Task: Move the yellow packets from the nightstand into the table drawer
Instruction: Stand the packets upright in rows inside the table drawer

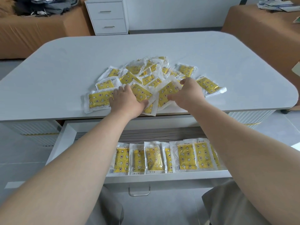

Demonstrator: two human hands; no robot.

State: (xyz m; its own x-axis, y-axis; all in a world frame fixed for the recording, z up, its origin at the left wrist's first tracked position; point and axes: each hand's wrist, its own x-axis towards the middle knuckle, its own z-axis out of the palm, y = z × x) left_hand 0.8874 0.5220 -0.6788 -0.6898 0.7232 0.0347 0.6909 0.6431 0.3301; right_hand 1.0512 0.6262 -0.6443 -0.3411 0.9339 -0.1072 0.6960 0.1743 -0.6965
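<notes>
Pickup step at the yellow packet pile (146, 73) on the surface (65, 70).
Left hand (128, 103) fingers spread flat; right hand (188, 93) fingers pinch one packet (165, 91); next: lift, lower into drawer (65, 138).

White two-drawer cabinet (108, 17) against pale wall (175, 12) between brown sofas (32, 34); grey tiled floor (284, 127).

Brown couch (32, 34), heaped dark clothes (47, 5), scattered papers (276, 5)
</notes>
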